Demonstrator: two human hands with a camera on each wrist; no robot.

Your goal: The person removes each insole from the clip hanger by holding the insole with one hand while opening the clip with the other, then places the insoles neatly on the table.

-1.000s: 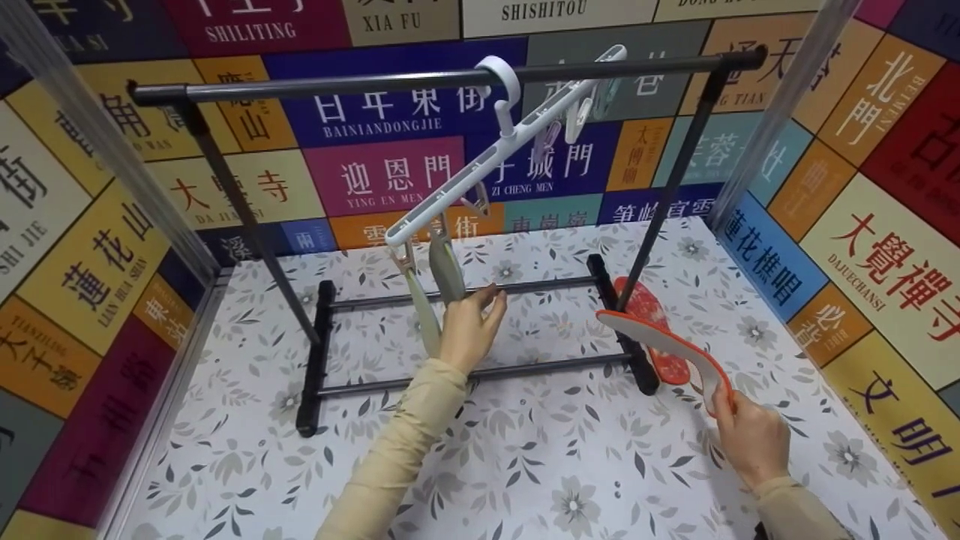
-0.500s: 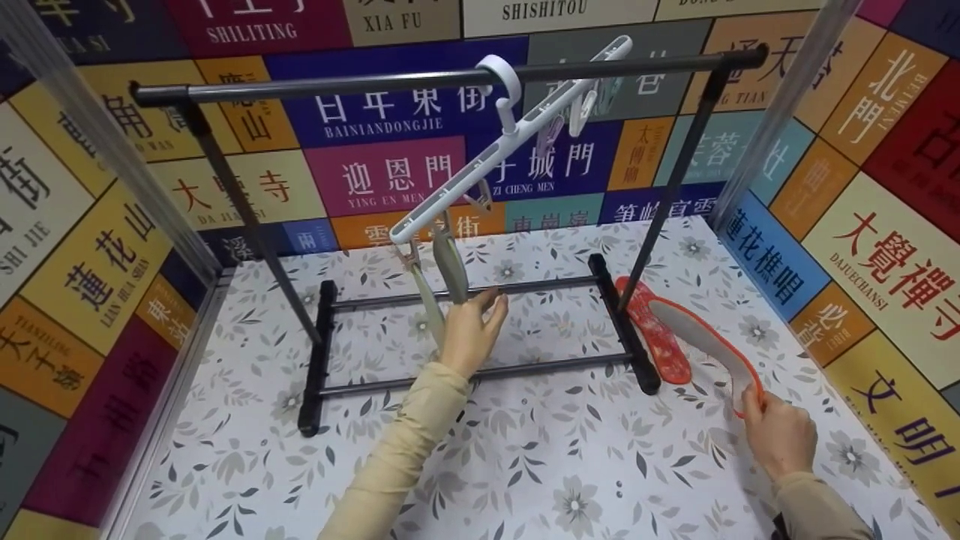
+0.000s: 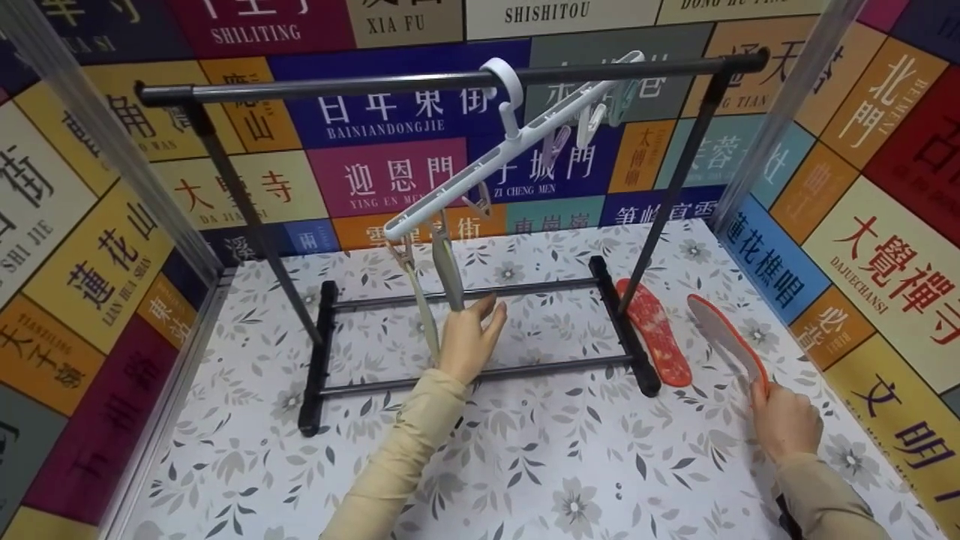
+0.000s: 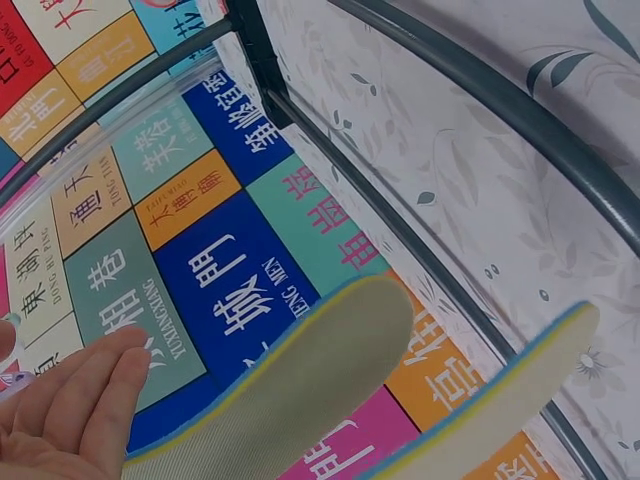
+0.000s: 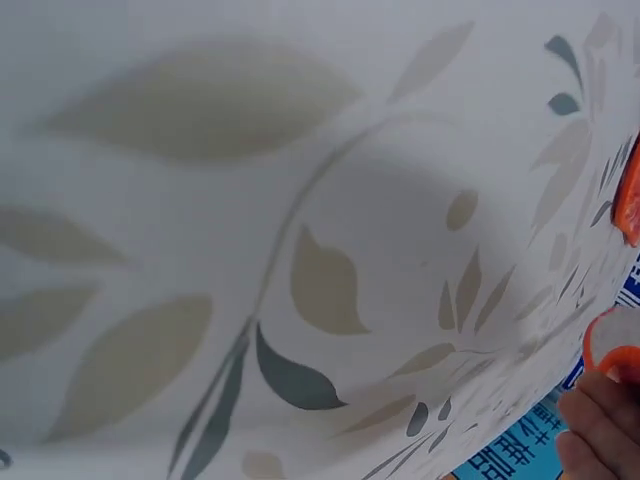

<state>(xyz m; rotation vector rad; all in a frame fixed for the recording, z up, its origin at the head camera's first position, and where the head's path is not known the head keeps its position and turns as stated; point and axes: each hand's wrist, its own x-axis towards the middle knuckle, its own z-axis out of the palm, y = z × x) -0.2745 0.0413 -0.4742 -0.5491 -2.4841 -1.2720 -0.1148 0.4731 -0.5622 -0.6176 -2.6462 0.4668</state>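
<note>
Two grey-green insoles (image 3: 448, 274) hang from clips at the near end of a white clip hanger (image 3: 469, 176). Beside them is my left hand (image 3: 466, 341), its fingers relaxed and gripping nothing; the left wrist view shows the fingers apart from the insole (image 4: 330, 370). At the right my right hand (image 3: 787, 424) pinches one end of an insole with a red-orange rim (image 3: 727, 330), its grey face showing. That insole is tilted up over the tabletop. A matching red patterned insole (image 3: 658, 334) lies flat beside the rack's right foot.
The hanger hooks over the top bar (image 3: 360, 86) of a dark metal rack standing on a floral tabletop (image 3: 547, 450). Several pastel clips (image 3: 589, 126) dangle from the hanger's far end. Walls with coloured panels (image 3: 397, 169) enclose the back and sides.
My right hand has moved right, carrying the red-rimmed insole away from the rack and the flat red one. The hanger has swung slightly. My left hand has hardly moved.
</note>
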